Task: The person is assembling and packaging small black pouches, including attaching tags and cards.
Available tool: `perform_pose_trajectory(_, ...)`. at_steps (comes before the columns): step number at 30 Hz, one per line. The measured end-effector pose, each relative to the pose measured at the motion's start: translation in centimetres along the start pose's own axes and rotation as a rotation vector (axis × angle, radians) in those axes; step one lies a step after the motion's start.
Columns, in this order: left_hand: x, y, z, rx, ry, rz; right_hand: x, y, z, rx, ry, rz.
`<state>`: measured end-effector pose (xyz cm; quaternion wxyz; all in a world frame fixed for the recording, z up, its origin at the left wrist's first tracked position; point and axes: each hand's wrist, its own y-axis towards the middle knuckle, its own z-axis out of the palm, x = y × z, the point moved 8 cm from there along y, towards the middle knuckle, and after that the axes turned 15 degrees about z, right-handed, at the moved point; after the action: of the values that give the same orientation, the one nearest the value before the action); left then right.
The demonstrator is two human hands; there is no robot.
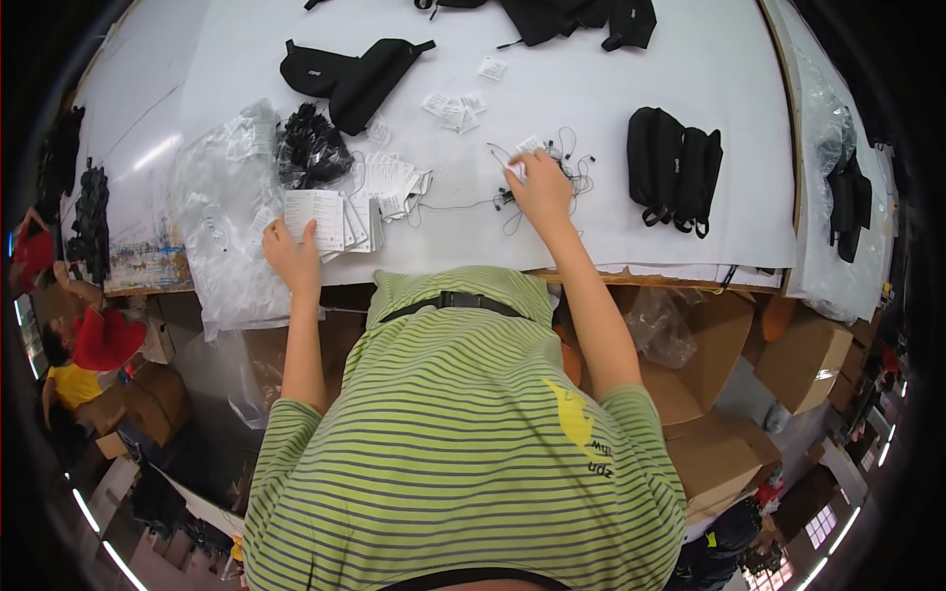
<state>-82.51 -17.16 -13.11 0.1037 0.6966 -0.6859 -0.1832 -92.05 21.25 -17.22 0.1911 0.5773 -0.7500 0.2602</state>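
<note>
My left hand [293,258] is closed on the lower left corner of a white printed card [314,219], at the end of a fanned row of cards. My right hand [545,192] reaches into a tangle of black hang-tag strings [579,175]. Its thumb and forefinger come together near a thin string, and what lies between them is too small to make out. More white tags [396,183] lie in a loose pile between the hands, with one string stretching from there toward the right hand. Small white packets [455,110] are scattered beyond.
A clear plastic bag [229,212] and a bundle of black strings in plastic [312,148] lie at the left. Black fabric pouches [370,84] are at the far side, and more black pouches [674,169] at the right. Cardboard boxes [705,345] stand below the table's right edge.
</note>
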Motion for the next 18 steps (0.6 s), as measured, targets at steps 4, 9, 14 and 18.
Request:
perform_pose_trajectory(4, 0.2, 0.4, 0.2, 0.058, -0.011, -0.050, 1.3, 2.1, 4.3, -0.046, -0.242, -0.095)
perform_pose_trajectory(9, -1.7, 0.3, 2.5, 0.291, -1.104, -0.517, 2.0, 1.5, 5.0, 0.082, -0.229, -0.153)
perform_pose_trajectory(14, -13.0, 4.2, -1.8, 0.253, -1.219, -0.281, 7.0, -3.2, -0.3, 0.451, 0.803, 0.128)
perform_pose_trajectory(18, -16.6, 4.5, -1.6, 0.336, -1.440, -0.290, 9.8, -6.0, -2.0, 0.535, 0.919, 0.136)
